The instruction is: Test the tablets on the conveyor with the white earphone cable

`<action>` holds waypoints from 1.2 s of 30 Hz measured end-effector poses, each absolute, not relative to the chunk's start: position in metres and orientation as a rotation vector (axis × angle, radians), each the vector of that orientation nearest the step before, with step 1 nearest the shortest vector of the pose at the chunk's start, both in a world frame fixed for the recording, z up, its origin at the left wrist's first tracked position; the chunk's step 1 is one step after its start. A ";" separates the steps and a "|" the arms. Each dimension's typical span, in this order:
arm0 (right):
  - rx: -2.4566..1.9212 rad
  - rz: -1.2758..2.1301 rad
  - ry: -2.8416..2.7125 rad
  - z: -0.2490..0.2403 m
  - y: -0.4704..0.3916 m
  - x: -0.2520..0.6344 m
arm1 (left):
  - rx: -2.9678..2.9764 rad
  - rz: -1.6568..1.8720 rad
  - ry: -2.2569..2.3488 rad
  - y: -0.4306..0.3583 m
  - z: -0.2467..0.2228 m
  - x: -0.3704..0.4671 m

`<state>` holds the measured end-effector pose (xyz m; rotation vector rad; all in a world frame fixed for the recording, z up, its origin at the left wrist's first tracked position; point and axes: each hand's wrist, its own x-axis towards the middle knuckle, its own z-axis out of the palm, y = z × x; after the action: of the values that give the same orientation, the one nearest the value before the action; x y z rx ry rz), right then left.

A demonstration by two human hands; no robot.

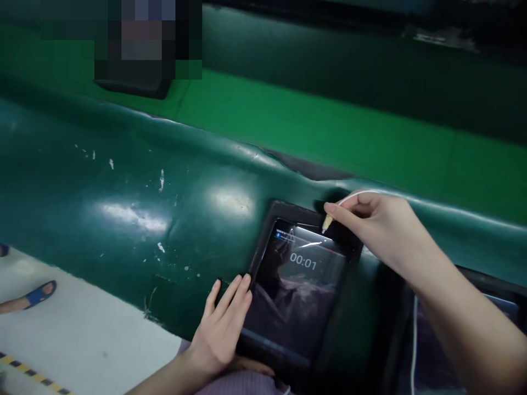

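Note:
A tablet [298,296] lies in a black tray-like holder [284,207] on the green work surface, its lit screen reading 00:01. My left hand [224,323] rests along the holder's left side with its fingers stretched out, the thumb partly hidden under the palm. Between the thumb and fingers of my right hand [379,230] is a cable plug [327,222] with a yellowish body and a small metal tip. The tip points down at the tablet's upper edge; whether it touches, I cannot tell. A white cable [358,193] runs back from the plug over my right hand.
Another screen device [508,304] sits at the right, partly behind my forearm, with a white cable [414,345] near it. Beyond the worn table edge [230,140] is a bright green strip [288,112] with a dark holder [135,88]. A person's sandalled foot [41,293] shows lower left.

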<state>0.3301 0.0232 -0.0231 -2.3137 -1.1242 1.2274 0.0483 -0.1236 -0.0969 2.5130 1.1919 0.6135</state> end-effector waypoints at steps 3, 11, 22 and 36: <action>-2.376 1.199 -1.199 -0.020 0.023 0.330 | 2.531 0.593 1.191 -0.124 -0.098 0.049; -1.819 1.148 -1.026 0.006 -0.010 0.323 | 2.460 0.519 1.068 -0.123 -0.095 0.039; -1.675 1.015 -1.000 0.017 -0.099 0.286 | 1.645 0.761 0.829 -0.110 -0.053 0.050; -1.602 1.140 -1.006 -0.004 -0.176 0.283 | 1.364 0.531 1.128 -0.174 -0.052 0.047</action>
<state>0.2828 -0.1756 -0.0036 -1.6020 -1.0059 1.1400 0.0473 -0.1742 -0.0523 1.3643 1.1276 0.5308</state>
